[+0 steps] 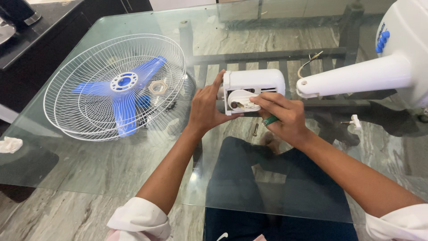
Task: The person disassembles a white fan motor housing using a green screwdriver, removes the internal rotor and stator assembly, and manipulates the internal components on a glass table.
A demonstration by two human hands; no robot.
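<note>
My left hand (206, 107) grips the left side of a white fan motor housing (263, 82) that rests on the glass table (111, 165). My right hand (281, 115) presses its fingers on the housing's open front and holds a green-handled screwdriver (270, 120) in its palm. A white fan stand with neck tube (356, 76) lies to the right, and a bare wire sticks out near its end.
White wire fan guards (89, 102) lie stacked at left with a blue three-blade fan blade (127, 96) and a white plastic nut (158, 87) inside. A screw (255, 129) and a small white part (355, 121) lie on the glass. A crumpled tissue (10, 144) is at far left.
</note>
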